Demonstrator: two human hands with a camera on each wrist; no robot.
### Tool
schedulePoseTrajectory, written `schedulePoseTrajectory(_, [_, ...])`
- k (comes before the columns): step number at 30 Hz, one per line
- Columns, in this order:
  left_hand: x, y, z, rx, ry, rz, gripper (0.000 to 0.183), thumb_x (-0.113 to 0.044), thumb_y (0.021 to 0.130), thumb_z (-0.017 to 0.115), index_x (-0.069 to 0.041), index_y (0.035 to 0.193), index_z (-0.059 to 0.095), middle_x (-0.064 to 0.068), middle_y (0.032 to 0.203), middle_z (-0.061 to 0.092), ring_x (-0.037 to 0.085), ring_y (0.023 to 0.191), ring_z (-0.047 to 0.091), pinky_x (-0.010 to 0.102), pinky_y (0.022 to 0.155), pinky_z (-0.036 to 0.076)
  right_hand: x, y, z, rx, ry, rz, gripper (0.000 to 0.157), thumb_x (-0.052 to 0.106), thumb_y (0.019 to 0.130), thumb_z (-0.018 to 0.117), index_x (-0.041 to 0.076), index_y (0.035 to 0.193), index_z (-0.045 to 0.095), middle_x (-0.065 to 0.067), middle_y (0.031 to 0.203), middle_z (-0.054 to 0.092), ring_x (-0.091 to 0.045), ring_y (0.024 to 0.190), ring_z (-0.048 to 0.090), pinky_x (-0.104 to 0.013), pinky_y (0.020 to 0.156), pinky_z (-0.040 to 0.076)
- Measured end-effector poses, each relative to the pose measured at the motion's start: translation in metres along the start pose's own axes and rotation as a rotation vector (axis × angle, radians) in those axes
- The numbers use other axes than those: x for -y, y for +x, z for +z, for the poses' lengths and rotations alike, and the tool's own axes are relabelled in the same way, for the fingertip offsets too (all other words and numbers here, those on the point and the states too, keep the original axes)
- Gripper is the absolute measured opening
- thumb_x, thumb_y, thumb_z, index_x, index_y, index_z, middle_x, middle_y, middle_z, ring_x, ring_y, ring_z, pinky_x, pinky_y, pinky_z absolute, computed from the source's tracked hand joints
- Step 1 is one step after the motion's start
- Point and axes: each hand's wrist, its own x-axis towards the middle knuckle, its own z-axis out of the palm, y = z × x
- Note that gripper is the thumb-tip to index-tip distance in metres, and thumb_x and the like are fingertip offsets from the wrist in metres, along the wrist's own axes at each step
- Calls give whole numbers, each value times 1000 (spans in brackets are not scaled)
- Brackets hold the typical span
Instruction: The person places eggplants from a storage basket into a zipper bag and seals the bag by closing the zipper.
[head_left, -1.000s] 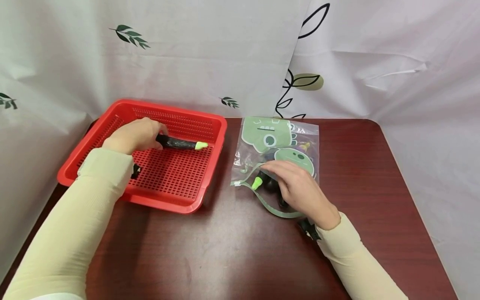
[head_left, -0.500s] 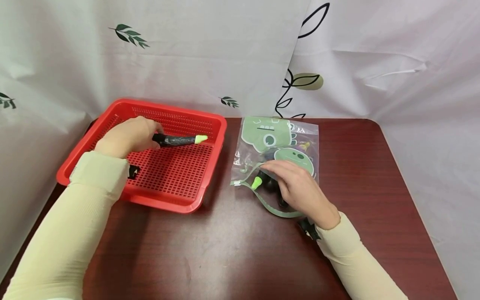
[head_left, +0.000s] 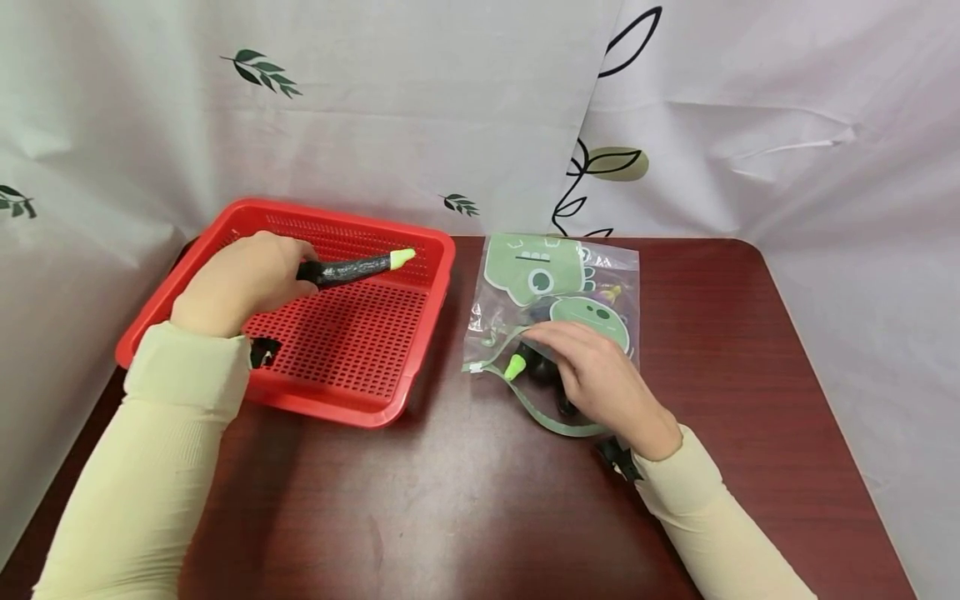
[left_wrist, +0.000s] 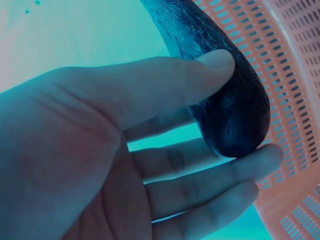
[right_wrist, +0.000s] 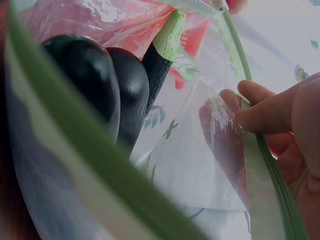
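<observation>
My left hand (head_left: pixel 243 279), over the red basket (head_left: pixel 337 407), pinches the blunt end of a long dark eggplant (head_left: pixel 352 269) between thumb and fingers. Its yellow-green stem end points right and slightly up. The left wrist view shows the thumb across the wrinkled eggplant (left_wrist: pixel 235 105). On the table my right hand (head_left: pixel 603 379) pinches the upper edge of a clear slider zip bag (head_left: pixel 498 287) with green cartoon prints, and its mouth gapes toward me. Inside lie dark, glossy eggplants (right_wrist: pixel 127 82), one with a bright green tip (right_wrist: pixel 170 35).
The brown table (head_left: pixel 420 500) carries the basket at left and the bag right of centre. A white sheet (head_left: pixel 375 108) with leaf prints hangs behind and at the sides. A purple item with a yellow tip (head_left: pixel 613 292) shows through the bag.
My left hand has lifted the eggplant off the basket floor and drawn slightly left and toward me. The eggplant's stem end has tipped up. My right hand and the bag stay put.
</observation>
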Motion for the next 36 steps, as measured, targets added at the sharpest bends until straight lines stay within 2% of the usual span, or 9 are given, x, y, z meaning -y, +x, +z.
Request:
schedulePoseTrajectory(6, [-3,-6,-1,-21,-24,-18,29,-18,80,70,-4,104,64,6,80,61,20,68,52,37,61,43,0,0,0,2,0,-1,33,1,89,53,12,119,62,1,119,60,-13,115,52,-28,100,35])
schedulePoseTrajectory(11, [-8,-13,-3,-54,-41,-47,27,-20,81,67,-8,104,64,6,79,60,21,68,51,38,60,40,0,0,0,4,1,1,33,1,89,52,12,119,62,1,119,60,-13,115,51,-29,100,36])
schedulePoseTrajectory(22, [-22,-29,-4,-178,-87,-59,33,-22,81,69,-11,112,62,9,85,64,25,70,55,45,61,43,0,-1,1,0,7,1,33,1,90,51,12,119,62,2,119,59,-13,115,51,-29,100,35])
schedulePoseTrajectory(29, [-35,-39,-5,-259,-97,-47,33,-25,81,70,-12,110,62,11,88,64,30,72,58,49,58,42,-1,0,0,-15,18,-12,33,2,90,49,11,118,62,1,119,60,-15,114,52,-29,100,35])
schedulePoseTrajectory(36, [-51,-50,-2,-331,-96,-27,36,-21,79,71,-10,112,60,12,94,63,31,75,58,49,61,43,-2,1,-7,20,-10,-14,42,1,84,42,11,121,60,-1,122,58,-17,116,51,-35,99,37])
